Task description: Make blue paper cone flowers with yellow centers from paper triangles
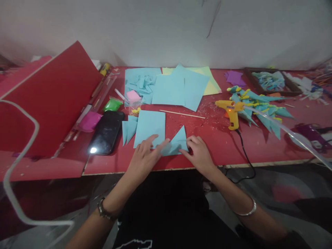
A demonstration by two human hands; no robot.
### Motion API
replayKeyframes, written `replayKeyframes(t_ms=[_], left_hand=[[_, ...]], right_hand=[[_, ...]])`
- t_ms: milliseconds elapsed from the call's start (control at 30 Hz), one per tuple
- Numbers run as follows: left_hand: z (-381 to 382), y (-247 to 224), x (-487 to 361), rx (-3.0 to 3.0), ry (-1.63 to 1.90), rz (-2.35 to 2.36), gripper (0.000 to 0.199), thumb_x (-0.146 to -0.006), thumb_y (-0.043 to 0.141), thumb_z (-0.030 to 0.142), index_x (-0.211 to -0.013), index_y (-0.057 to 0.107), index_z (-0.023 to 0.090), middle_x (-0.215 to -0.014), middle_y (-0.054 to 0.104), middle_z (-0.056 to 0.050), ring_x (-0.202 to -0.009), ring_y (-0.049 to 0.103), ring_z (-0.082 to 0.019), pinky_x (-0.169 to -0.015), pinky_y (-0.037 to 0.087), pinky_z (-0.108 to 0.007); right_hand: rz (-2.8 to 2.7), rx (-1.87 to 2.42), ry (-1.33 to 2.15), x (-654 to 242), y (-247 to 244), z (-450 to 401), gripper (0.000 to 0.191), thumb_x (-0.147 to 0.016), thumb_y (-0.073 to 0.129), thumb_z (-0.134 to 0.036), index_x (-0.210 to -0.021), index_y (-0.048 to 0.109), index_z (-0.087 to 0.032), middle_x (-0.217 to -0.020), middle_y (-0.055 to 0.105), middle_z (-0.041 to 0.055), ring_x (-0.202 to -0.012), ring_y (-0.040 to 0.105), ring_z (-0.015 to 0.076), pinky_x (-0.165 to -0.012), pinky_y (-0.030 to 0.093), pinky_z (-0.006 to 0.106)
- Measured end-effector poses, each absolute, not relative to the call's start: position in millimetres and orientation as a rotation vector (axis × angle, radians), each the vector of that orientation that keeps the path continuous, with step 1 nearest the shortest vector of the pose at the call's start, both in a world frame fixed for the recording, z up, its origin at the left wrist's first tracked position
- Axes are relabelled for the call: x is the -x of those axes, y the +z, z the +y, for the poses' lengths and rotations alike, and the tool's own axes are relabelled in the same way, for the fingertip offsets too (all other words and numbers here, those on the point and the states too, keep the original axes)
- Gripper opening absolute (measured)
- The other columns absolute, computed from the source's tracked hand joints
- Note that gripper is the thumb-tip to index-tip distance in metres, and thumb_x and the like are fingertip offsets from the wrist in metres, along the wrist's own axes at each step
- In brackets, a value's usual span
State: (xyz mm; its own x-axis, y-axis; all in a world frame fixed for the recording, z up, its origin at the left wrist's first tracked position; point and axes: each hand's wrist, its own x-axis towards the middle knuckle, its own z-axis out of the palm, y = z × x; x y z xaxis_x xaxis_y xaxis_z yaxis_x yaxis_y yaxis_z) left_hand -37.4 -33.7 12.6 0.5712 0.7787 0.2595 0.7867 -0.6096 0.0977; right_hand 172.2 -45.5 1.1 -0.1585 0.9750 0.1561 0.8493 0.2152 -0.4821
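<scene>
A partly folded light blue paper (176,142) with a raised pointed corner lies near the table's front edge. My left hand (145,155) rests with spread fingers over its left side and over the lower edge of a flat blue sheet (150,126). At the folded paper's right edge, my right hand (199,152) pinches the paper between thumb and fingers. Small folded blue pieces (129,128) lie left of the flat sheet. Behind the folded paper is a thin wooden stick (182,114).
A yellow glue gun (232,112) with a black cord lies at right, beside blue paper cones (267,110). Blue sheets (168,90) lie at the back. A black phone (107,133), pink packet (89,121) and red board (57,100) are at left.
</scene>
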Motion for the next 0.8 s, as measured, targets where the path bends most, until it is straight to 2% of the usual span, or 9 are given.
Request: replayKeyframes(t_ms=[100, 200, 333, 633, 700, 800], left_hand=[[-29.2, 20.5, 36.4, 2.919, -0.211, -0.968, 0.053, -0.08, 0.042, 0.006, -0.123, 0.038, 0.037, -0.133, 0.036, -0.003, -0.094, 0.049, -0.018, -0.078, 0.038, -0.032], [-25.6, 27.1, 33.5, 2.977, -0.041, -0.775, 0.051, -0.08, 0.041, 0.005, -0.121, 0.042, 0.036, -0.136, 0.035, 0.001, -0.097, 0.048, -0.02, -0.08, 0.036, -0.035], [-22.6, 27.6, 33.9, 3.007, 0.061, -0.752, 0.051, -0.081, 0.038, 0.006, -0.125, 0.039, 0.033, -0.136, 0.037, 0.002, -0.096, 0.049, -0.018, -0.081, 0.034, -0.034], [-23.8, 23.4, 62.2, 3.03, 0.019, -0.901, 0.048, -0.083, 0.037, 0.009, -0.124, 0.04, 0.032, -0.127, 0.049, 0.001, -0.096, 0.05, -0.016, -0.08, 0.031, -0.031], [-24.3, 24.2, 67.4, 3.026, -0.001, -0.918, 0.046, -0.082, 0.04, 0.01, -0.123, 0.041, 0.031, -0.125, 0.05, 0.0, -0.096, 0.05, -0.016, -0.08, 0.031, -0.032], [-24.7, 24.6, 71.4, 3.035, -0.046, -0.928, 0.045, -0.08, 0.045, 0.013, -0.122, 0.044, 0.031, -0.123, 0.052, -0.001, -0.095, 0.052, -0.017, -0.08, 0.031, -0.032]], right_hand=[[-2.067, 1.666, 0.377, -172.5, -0.7, -45.2, 0.025, -0.079, 0.05, -0.032, -0.059, 0.041, -0.02, -0.072, 0.05, 0.0031, -0.07, 0.042, 0.0173, -0.063, 0.035, 0.031], [-2.076, 1.663, 0.365, -172.6, -2.0, -45.0, 0.026, -0.08, 0.049, -0.032, -0.058, 0.041, -0.02, -0.073, 0.05, 0.0033, -0.07, 0.042, 0.0173, -0.063, 0.035, 0.03], [-2.092, 1.69, 0.331, -172.2, -2.4, -44.8, 0.028, -0.081, 0.046, -0.035, -0.058, 0.04, -0.02, -0.073, 0.05, 0.0039, -0.071, 0.043, 0.0179, -0.064, 0.035, 0.031], [-2.133, 1.701, 0.287, -172.6, -3.2, -45.6, 0.026, -0.08, 0.047, -0.038, -0.063, 0.046, -0.019, -0.078, 0.052, 0.0065, -0.074, 0.044, 0.0202, -0.068, 0.038, 0.034], [-2.111, 1.713, 0.246, -171.1, -3.1, -48.4, 0.023, -0.081, 0.047, -0.038, -0.072, 0.05, -0.018, -0.082, 0.053, 0.0081, -0.077, 0.045, 0.0219, -0.07, 0.039, 0.036], [-2.047, 1.678, 0.111, -168.1, -2.8, -54.1, 0.029, -0.082, 0.044, -0.036, -0.099, 0.051, -0.014, -0.096, 0.052, 0.0132, -0.091, 0.045, 0.0262, -0.077, 0.04, 0.04]])
